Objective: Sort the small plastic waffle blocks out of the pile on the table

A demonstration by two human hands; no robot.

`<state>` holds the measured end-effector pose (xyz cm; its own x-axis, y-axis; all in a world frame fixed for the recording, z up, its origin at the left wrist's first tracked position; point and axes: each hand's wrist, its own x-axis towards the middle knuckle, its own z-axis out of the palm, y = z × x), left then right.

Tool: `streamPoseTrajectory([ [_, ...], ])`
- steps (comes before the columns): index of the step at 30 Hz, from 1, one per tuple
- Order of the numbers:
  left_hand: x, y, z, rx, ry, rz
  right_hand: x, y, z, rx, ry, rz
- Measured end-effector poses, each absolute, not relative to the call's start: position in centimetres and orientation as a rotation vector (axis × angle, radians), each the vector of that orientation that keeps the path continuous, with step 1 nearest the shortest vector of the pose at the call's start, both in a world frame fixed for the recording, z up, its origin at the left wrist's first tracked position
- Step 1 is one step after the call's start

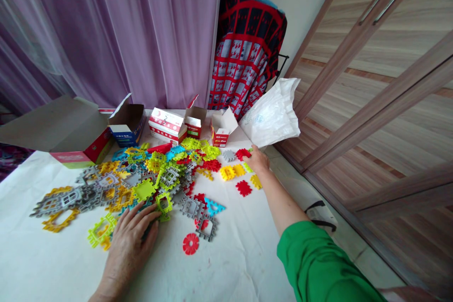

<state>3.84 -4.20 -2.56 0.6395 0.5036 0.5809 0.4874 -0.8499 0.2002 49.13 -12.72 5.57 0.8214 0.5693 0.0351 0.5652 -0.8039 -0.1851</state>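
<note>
My left hand (136, 231) lies palm down with fingers stretched out at the near edge of a pile of interlocking plastic building pieces. Its fingertips are beside a lime square piece (144, 190) and a lime frame piece (163, 203); whatever is under the palm is hidden. On the far right of the table, my right hand (259, 160) has its thumb and fingers closed at a red toothed plastic piece (242, 154). Around it lie a grey piece (229, 155), a yellow cube (227, 173), a yellow square (239, 170) and another red square (244, 188).
Along the back stand a large open box (71, 158), a blue box (125, 136), a white and red box (167, 125) and small red boxes (219, 138). A white plastic bag (274, 115) sits at the back right corner. Wooden wardrobe doors (382, 104) rise at right.
</note>
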Motion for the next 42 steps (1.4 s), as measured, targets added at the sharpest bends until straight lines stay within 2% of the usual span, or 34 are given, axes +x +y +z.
streamPoseTrajectory([
  [30, 3.8, -4.2, -2.5, 2.836, 0.857, 1.027, 48.9, -13.3, 6.9, -2.859, -0.928, 0.043],
  [42, 3.8, -4.0, -2.7, 2.821, 0.857, 1.008, 48.7, -14.1, 7.3, -2.877, -0.977, 0.186],
])
